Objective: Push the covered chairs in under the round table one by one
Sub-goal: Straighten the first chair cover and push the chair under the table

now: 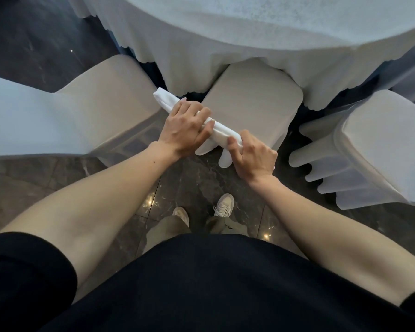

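Observation:
The round table [261, 32] fills the top of the view under a white cloth with a scalloped hem. Directly before me stands a white-covered chair [252, 101]. Its seat front reaches under the hanging cloth. My left hand [187, 125] and my right hand [254, 155] both grip the top edge of its backrest [223, 134]. Left of it stands a second covered chair [101, 109], its seat clear of the table. A third covered chair [367, 142] stands at the right, turned at an angle.
The floor [48, 51] is dark polished marble with light reflections. My feet in pale shoes [223, 206] stand just behind the middle chair. Narrow gaps separate the chairs on both sides.

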